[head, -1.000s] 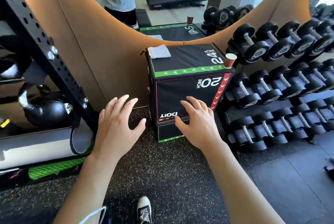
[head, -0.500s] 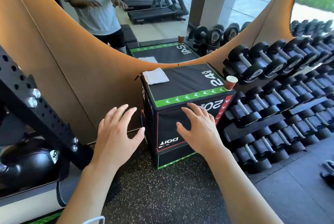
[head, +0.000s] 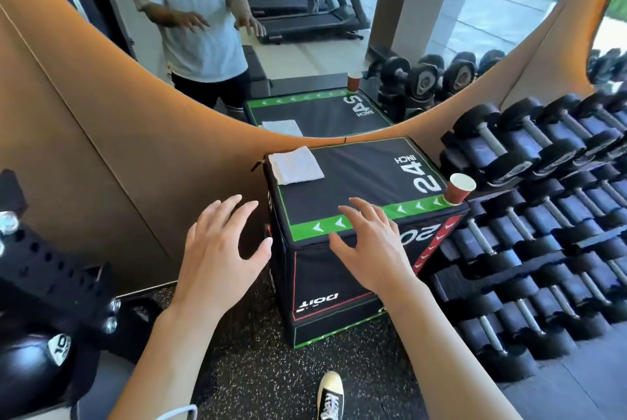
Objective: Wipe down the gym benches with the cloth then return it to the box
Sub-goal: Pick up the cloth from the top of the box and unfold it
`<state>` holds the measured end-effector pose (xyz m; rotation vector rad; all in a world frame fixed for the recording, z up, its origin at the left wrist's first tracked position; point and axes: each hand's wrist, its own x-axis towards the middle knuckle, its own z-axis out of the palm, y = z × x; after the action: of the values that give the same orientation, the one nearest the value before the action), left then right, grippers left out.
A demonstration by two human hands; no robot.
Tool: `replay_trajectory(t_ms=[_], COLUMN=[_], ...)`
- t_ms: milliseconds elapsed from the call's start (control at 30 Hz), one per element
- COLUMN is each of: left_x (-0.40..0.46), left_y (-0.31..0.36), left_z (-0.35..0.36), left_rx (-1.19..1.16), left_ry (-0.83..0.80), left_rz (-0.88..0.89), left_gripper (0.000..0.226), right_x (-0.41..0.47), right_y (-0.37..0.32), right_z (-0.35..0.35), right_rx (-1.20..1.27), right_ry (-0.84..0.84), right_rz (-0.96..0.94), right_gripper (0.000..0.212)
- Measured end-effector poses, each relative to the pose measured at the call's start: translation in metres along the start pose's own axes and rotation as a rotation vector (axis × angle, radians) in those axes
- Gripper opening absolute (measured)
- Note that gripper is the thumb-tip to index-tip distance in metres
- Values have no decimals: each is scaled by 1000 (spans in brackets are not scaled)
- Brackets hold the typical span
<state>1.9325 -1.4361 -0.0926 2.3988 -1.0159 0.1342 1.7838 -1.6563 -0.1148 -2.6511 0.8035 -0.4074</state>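
Both your left hand [head: 217, 250] and right hand [head: 369, 243] hover spread, grip empty. The folded cloth [head: 296, 165] on the box [head: 356, 182] looks soft, light, probably dry; pinch its near edge.

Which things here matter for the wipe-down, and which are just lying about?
For the job: folded white cloth; black box it lies on; left hand and right hand, both empty.
Lying about: red paper cup; dumbbells; kettlebell.

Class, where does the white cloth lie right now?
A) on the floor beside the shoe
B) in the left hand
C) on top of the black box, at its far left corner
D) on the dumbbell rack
C: the folded cloth rests on the box top, both hands empty.
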Motion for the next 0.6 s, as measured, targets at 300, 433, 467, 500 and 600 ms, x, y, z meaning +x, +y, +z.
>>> replay_trajectory(t_ms=[300, 433, 467, 500, 600], left_x=[114, 148, 154, 159, 175], left_y=[17, 19, 18, 16, 10], left_z=[43, 64, 69, 74, 87], left_rx=[30, 55, 63, 68, 72], left_ry=[23, 20, 10, 3, 3], left_rz=[-89, -109, -111, -112, -112], left_gripper=[61, 62, 61, 61, 59], right_x=[135, 183, 191, 198, 217], right_y=[58, 78, 82, 85, 93], right_z=[7, 17, 21, 24, 37], right_rx=[41, 53, 55, 61, 78], right_ry=[-66, -88, -98, -107, -136], right_rz=[-56, -80, -85, -89, -95], right_gripper=[61, 61, 61, 61, 62])
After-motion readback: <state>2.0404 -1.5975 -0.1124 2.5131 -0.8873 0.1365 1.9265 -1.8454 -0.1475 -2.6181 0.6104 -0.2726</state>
